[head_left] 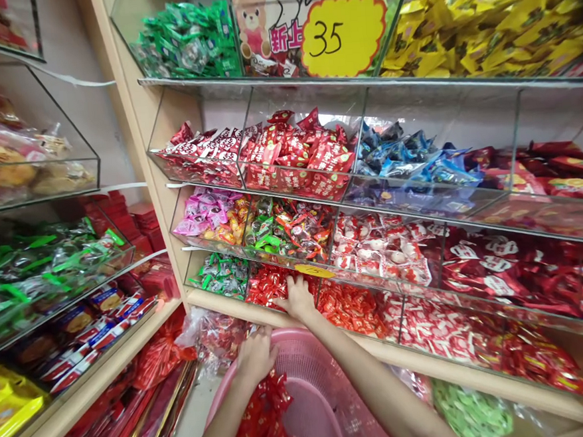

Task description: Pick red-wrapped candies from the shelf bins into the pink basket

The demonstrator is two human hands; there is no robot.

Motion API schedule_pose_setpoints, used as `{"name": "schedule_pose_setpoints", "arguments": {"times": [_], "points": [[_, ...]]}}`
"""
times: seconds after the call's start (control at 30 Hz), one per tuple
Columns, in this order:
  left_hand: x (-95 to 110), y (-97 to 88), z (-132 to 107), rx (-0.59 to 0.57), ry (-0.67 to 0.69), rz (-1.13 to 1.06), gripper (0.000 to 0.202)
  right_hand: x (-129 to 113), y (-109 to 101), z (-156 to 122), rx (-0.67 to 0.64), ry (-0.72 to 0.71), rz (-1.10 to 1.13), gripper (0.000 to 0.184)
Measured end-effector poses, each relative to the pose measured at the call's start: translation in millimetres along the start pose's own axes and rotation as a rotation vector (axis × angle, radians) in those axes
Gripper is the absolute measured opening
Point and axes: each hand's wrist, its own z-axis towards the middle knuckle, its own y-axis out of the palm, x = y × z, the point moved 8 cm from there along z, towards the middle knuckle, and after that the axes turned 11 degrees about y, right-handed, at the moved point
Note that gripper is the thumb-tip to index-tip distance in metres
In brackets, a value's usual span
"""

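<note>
My right hand (298, 299) reaches into a bottom-shelf bin of red wrapped candies (266, 283). Its fingers are spread and touch the candies or lie just over them; the fingertips are partly hidden. Below, my left hand (256, 355) grips the rim of a pink plastic basket (308, 350), fingers curled over the edge. Inside the basket, on its left side, lie red shiny packets (268, 423), partly behind my left forearm. A small yellow tag (315, 270) hangs on the shelf edge just above my right hand.
Clear bins of wrapped sweets fill the shelves, with green candies (220, 275) left and orange-red candies (350, 307) right of my right hand. Above hangs a yellow price sign (343, 36). A wooden shelf edge (380, 349) runs behind the basket. Another shelf unit (98, 348) stands left.
</note>
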Motion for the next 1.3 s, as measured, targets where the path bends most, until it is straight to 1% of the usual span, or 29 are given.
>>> {"name": "schedule_pose_setpoints", "arguments": {"times": [0.07, 0.17, 0.23, 0.3, 0.37, 0.5, 0.67, 0.93, 1.13, 1.3], "points": [[0, -0.2, 0, 0.002, 0.003, -0.002, 0.038, 1, 10, 7, -0.045, 0.035, -0.028, 0.073], [-1, 0.2, 1, 0.006, 0.006, -0.003, 0.037, 2, 21, 11, -0.103, 0.073, -0.059, 0.078], [-1, 1.1, 2, 0.009, 0.006, 0.000, 0.037, 1, 24, 11, -0.115, 0.081, -0.070, 0.079], [-1, 1.9, 2, 0.013, 0.008, 0.003, 0.037, 1, 24, 11, -0.100, 0.080, -0.073, 0.078], [-1, 2.6, 3, 0.016, 0.012, 0.006, 0.037, 1, 23, 11, -0.072, 0.066, -0.072, 0.073], [0, 3.2, 2, 0.014, 0.017, 0.015, 0.036, 0, 22, 12, -0.023, 0.000, -0.079, 0.055], [0, 3.0, 2, 0.009, 0.012, 0.035, 0.033, 3, 23, 17, -0.040, -0.033, -0.076, 0.044], [1, 3.6, 2, 0.011, 0.023, 0.048, 0.033, 7, 19, 18, -0.043, -0.050, -0.058, 0.034], [0, 3.8, 3, 0.021, 0.029, 0.053, 0.033, 10, 19, 21, -0.033, -0.044, -0.034, 0.032], [0, 5.2, 3, 0.017, 0.026, 0.053, 0.033, 8, 19, 18, 0.004, -0.064, -0.007, 0.031]]}}
